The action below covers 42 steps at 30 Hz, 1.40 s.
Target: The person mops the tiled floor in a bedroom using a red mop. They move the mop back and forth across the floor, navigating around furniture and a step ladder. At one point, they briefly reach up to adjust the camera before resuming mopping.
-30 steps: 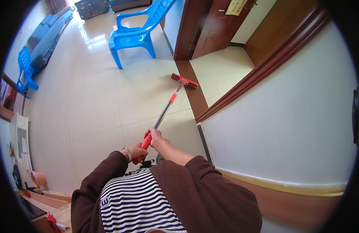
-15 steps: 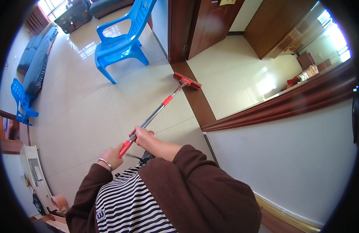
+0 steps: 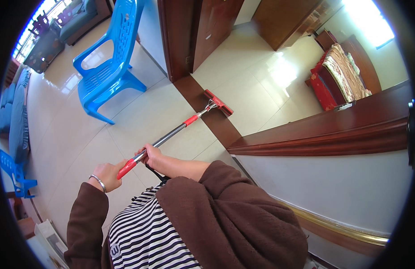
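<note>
Farthest left of the brown threshold stand the blue sofa and a small blue chair, with a larger blue chair between them and it, well apart from the mop. The left grip appears curled around the near end of the red handle, left of the threshold and well away from it, though its fingers are partly hidden. The sleeve looks firm and grippy, so its end should suit a steering hold. Next, nearer the threshold, the right grip wraps the pole from below, just past the sleeve. The metal pole looks stiff and probably light, but its smooth, shiny surface may slip in damp fingers; a hold close to the red sleeve seems surer. The red collar, just short of the threshold, probably covers a joint and would be a poor place to squeeze. The red mop head lies along the threshold's far edge, likely the heaviest part and best left unhandled. Beyond the threshold, to its right, is a bed.
</note>
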Motion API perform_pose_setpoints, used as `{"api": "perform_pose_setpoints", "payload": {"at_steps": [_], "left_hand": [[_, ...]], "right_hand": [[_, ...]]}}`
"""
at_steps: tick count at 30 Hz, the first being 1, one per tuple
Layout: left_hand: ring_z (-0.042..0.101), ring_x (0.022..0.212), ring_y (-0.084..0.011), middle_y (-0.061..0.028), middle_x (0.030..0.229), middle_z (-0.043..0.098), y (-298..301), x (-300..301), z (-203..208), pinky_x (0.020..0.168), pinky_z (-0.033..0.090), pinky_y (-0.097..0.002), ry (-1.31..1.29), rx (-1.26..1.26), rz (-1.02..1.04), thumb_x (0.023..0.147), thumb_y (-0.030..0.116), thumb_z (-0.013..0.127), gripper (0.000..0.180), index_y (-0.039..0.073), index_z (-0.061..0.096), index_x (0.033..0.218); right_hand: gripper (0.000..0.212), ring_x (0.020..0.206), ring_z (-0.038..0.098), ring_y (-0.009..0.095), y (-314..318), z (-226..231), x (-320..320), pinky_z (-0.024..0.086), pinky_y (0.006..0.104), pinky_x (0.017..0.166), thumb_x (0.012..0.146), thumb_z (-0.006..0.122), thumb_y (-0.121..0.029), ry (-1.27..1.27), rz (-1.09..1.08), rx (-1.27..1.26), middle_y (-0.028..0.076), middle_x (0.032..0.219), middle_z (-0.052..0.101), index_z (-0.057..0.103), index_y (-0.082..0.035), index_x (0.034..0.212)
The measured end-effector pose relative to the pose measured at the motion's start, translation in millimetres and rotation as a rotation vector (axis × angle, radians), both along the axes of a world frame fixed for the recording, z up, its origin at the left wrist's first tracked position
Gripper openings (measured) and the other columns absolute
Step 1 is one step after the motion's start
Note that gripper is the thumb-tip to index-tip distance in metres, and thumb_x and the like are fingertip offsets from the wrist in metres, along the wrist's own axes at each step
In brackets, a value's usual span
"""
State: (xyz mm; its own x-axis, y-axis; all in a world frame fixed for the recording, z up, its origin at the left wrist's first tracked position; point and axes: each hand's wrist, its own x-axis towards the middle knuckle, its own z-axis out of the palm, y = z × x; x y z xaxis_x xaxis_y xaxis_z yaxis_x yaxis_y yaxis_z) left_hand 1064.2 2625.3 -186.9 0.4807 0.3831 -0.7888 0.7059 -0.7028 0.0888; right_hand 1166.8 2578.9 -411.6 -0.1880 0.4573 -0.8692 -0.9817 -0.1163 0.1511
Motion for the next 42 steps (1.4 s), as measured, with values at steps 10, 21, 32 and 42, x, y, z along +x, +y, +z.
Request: {"api": "perform_pose_setpoints", "payload": {"at_steps": [10,21,32,42], "left_hand": [[0.061,0.071,-0.0375,-0.0171,0.076,0.063,17.3,157.6,-110.2,0.063,0.046,-0.0466,-0.202,0.017,-0.066,0.074,0.015,0.054,0.055,0.019,0.038,0.126],[0.061,0.06,-0.0335,-0.019,0.078,0.061,45.3,436.9,-193.7,0.055,0.049,-0.0435,-0.44,-0.152,0.029,0.076,0.016,0.055,0.047,0.007,0.04,0.12],[0.053,0.044,-0.0131,-0.0069,0.072,0.053,63.4,422.2,-157.7,0.037,0.043,-0.0268,-0.209,-0.841,0.624,0.072,0.004,0.058,0.045,0.005,0.037,0.111],[0.051,0.042,-0.0116,-0.0049,0.07,0.051,150.1,245.1,-24.0,0.036,0.043,-0.0239,-0.023,-0.78,0.443,0.072,0.007,0.06,0.062,0.006,0.034,0.128]], "right_hand": [[0.007,0.052,0.052,0.025,17.7,-87.2,180.7,0.053,0.0414,0.053,0.079,0.046,-0.006,-0.217,-0.075,-0.085,0.012,0.059,0.048,0.044,-0.003,0.073],[0.014,0.042,0.043,0.014,37.2,-95.7,483.6,0.043,0.0314,0.04,0.081,0.045,-0.007,-0.465,-0.183,-0.18,0.003,0.051,0.04,0.043,-0.005,0.068],[0.014,0.04,0.046,0.017,43.7,-104.1,479.7,0.045,0.0322,0.037,0.082,0.05,-0.007,-0.622,-0.184,-0.308,0.007,0.053,0.046,0.047,-0.001,0.07],[0.014,0.052,0.051,0.022,110.2,-22.1,259.0,0.047,0.0368,0.049,0.081,0.045,-0.009,-0.422,-0.435,-0.166,0.013,0.061,0.05,0.047,0.002,0.073]]}}
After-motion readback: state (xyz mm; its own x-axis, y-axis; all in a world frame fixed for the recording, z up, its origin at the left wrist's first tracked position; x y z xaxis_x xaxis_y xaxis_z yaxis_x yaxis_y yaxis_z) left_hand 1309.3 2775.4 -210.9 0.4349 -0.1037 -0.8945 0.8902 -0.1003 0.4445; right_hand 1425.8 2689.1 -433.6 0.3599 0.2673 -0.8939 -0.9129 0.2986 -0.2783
